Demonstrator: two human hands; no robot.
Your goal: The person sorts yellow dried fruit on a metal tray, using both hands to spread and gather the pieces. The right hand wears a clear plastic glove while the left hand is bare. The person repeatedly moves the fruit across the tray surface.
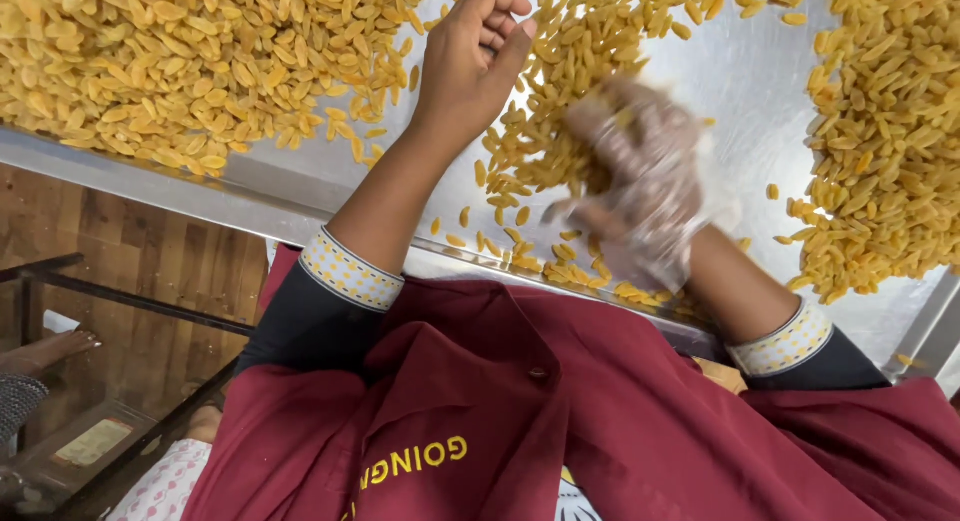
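Raisins [200, 71] heap beside bare tray [740, 81] metal; left hand [475, 56] clenched, blurred gloved right hand [645, 181] unclear, near the front rim.

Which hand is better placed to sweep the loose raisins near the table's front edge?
The right hand, probably. It is gloved, motion-blurred, and sits directly over the loose golden raisins by the metal table edge. The left hand is bare, curled closed, and lies farther back beside the big pile.
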